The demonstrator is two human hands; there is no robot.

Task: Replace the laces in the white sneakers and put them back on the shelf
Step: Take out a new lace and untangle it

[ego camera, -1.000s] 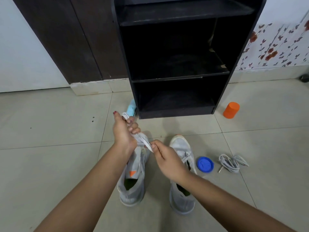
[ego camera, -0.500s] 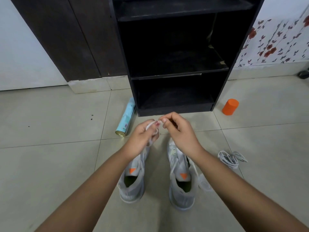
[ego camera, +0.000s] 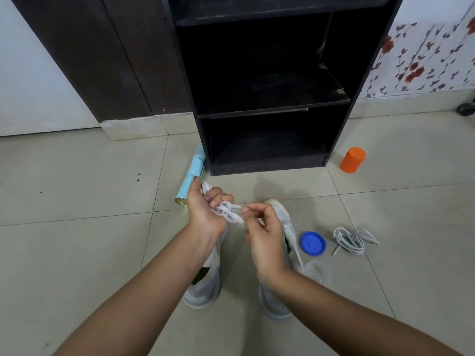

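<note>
Left hand: fingers curled round a bunched white lace, thumb up. Bundle was kept off the floor, likely so the slack stayed untangled.
Right hand: thumb and forefinger pinched one strand just right of the left grip, probably drawing out an end to thread. Motion blur hid whether it was the tip.
Lace look: flat, white, clean, loosely looped; judged limp and apt to slip.
Left sneaker: stood on the floor directly under the left grip.
Right sneaker: under and just right of the right grip, toe toward the shelf. Pale grey-white uppers, dark insides.
Spare laces: greyish tangle on the floor, well right of the right grip, past a blue lid.
Shelf: black, beyond both grips; sneakers not yet on it.
</note>
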